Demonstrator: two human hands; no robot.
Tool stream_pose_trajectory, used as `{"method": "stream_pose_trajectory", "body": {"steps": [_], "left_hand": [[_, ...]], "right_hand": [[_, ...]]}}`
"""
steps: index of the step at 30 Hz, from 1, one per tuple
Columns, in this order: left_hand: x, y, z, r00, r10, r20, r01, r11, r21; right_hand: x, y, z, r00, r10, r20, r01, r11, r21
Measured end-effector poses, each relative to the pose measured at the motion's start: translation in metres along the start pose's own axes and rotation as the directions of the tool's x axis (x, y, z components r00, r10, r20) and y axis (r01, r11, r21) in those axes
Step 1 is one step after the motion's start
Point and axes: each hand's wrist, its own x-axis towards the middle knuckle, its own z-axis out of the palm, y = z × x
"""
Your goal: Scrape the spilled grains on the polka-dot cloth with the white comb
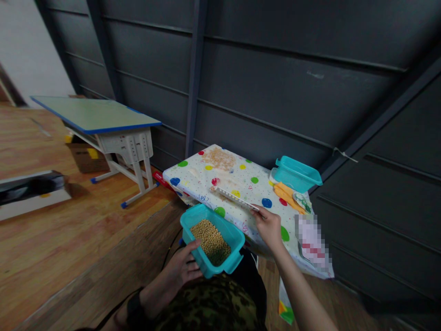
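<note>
Teal tub [222,224] of pale beans [210,236]: is being grasped at its near side by the left hand [179,269], in front of the spotted tablecloth [193,185]. White strip [236,198]: is being pinched at one end by the right hand [269,226], over the tablecloth. Also being borne there, farther back: orange fabric [286,194], second tub [295,177]; brown grains [218,158], farther left.

Bears tan crumbs [220,159] at far left on a dotted tablecloth [265,184]. Supports a teal tub [298,174] and orange cloth [288,196], right.

Beans [209,234] in tub [229,232] before table [193,177]
</note>
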Motion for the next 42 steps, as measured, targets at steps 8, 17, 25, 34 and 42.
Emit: {"method": "stream_pose_trajectory", "body": {"steps": [8, 17, 25, 34, 42], "left_hand": [[0.001, -0.002, 0.0, 1.0, 0.002, -0.012, -0.002, 1.0, 0.002], [-0.008, 0.0, 0.001, 1.0, 0.018, 0.009, -0.018, 1.0, -0.003], [-0.003, -0.003, -0.003, 0.999, 0.027, 0.035, -0.026, 1.0, -0.012], [-0.005, -0.001, 0.001, 1.0, 0.014, 0.001, -0.014, 1.0, 0.018], [-0.005, -0.003, -0.001, 0.999, 0.031, 0.028, -0.031, 1.0, 0.0]], "right_hand": [[0.0, -0.001, -0.001, 1.0, 0.01, -0.01, -0.01, 1.0, 0.003], [-0.007, -0.009, -0.005, 1.0, 0.015, 0.017, -0.015, 0.999, 0.03], [-0.01, -0.013, -0.01, 1.0, 0.0, 0.012, 0.0, 1.0, 0.014], [-0.022, -0.02, -0.017, 0.999, 0.024, -0.029, -0.023, 1.0, 0.01], [-0.033, -0.021, -0.023, 1.0, 0.009, -0.001, -0.009, 0.999, 0.033]]}}
